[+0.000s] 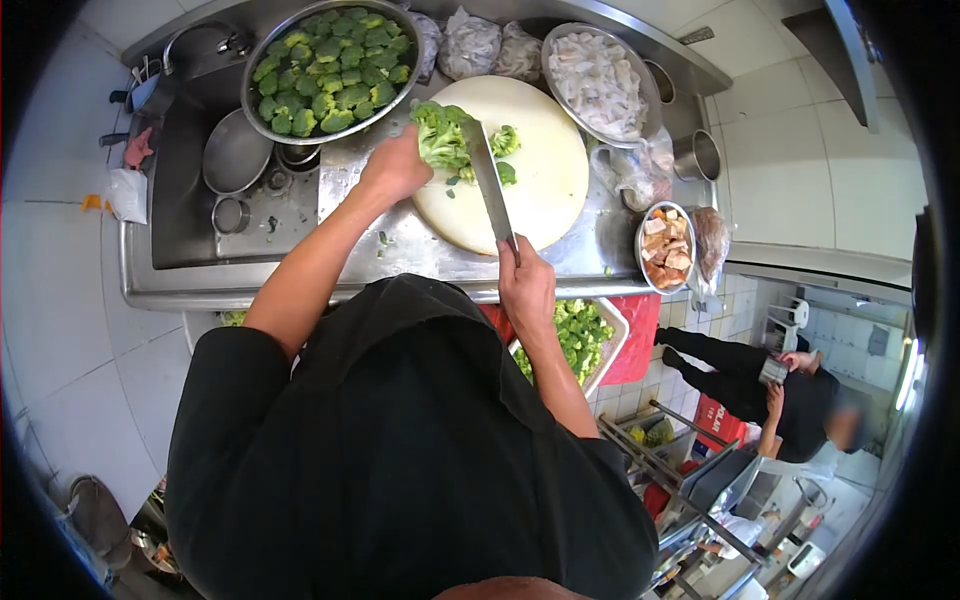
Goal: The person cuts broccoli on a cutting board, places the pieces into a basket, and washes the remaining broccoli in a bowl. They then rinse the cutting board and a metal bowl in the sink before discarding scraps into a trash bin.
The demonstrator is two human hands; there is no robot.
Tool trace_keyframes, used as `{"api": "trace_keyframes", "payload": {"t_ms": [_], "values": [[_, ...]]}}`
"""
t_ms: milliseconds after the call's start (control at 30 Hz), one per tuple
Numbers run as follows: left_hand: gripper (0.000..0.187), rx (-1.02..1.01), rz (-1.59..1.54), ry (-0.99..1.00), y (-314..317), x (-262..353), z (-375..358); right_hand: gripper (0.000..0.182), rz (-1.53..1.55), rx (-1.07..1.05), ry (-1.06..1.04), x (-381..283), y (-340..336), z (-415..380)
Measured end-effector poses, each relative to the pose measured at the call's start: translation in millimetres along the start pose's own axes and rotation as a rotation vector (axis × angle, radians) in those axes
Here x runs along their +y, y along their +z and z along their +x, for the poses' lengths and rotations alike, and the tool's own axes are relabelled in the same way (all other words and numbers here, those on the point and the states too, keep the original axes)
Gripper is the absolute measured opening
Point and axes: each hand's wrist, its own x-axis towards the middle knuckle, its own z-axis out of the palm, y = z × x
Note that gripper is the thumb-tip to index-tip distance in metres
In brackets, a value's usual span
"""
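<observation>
Gripping knife [488,184], handle mostly hidden, broccoli [438,135] partly covered

Steel counter [350,235] bearing round cutting board [548,190], small bowl [639,250], plastic bags [470,45]

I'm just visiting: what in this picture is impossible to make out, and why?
All in the head view:
Fingertips of the left hand: hidden by the hand itself.
Handle of the knife: mostly covered by the right hand.
Full contents of the white crate: blocked by the right forearm and black clothing.
Contents of the plastic bags: obscured by crumpled plastic.
Face of the co-worker: blurred.
</observation>
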Motion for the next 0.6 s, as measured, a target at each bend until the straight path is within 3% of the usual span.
{"api": "trace_keyframes", "payload": {"t_ms": [67, 167, 267, 367, 467, 500, 600], "values": [[0.061, -0.048, -0.016, -0.049, 1.8, 0.7, 3.7, 0.024, 0.000, 0.072, -0.081, -6.9, 0.3, 3.0], [0.062, -0.050, 0.009, -0.036, 1.1, 1.5, 1.2, 0.024, -0.248, -0.098, -0.025, 19.2, 20.7, 25.0], [0.065, -0.063, 0.095, 0.014, -10.8, 7.3, -7.5, 0.024, -0.171, -0.085, -0.028, 31.8, 21.4, 23.8], [0.068, 0.085, -0.085, 0.134, 6.2, -16.1, 1.4, 0.026, -0.049, -0.106, 0.030, 42.0, 24.5, 17.3], [0.060, -0.401, -0.749, -0.310, 1.1, -23.7, 11.9, 0.029, 0.006, -0.125, 0.085, 52.3, 31.9, 11.6], [0.039, -0.622, -1.004, -0.391, 11.0, -37.8, 18.6, 0.030, 0.017, -0.142, 0.109, 52.5, 32.3, 10.7], [0.023, -0.614, -1.079, -0.312, 11.7, -40.0, 16.5, 0.032, 0.147, -0.158, 0.158, 57.8, 32.0, 2.9]]}}
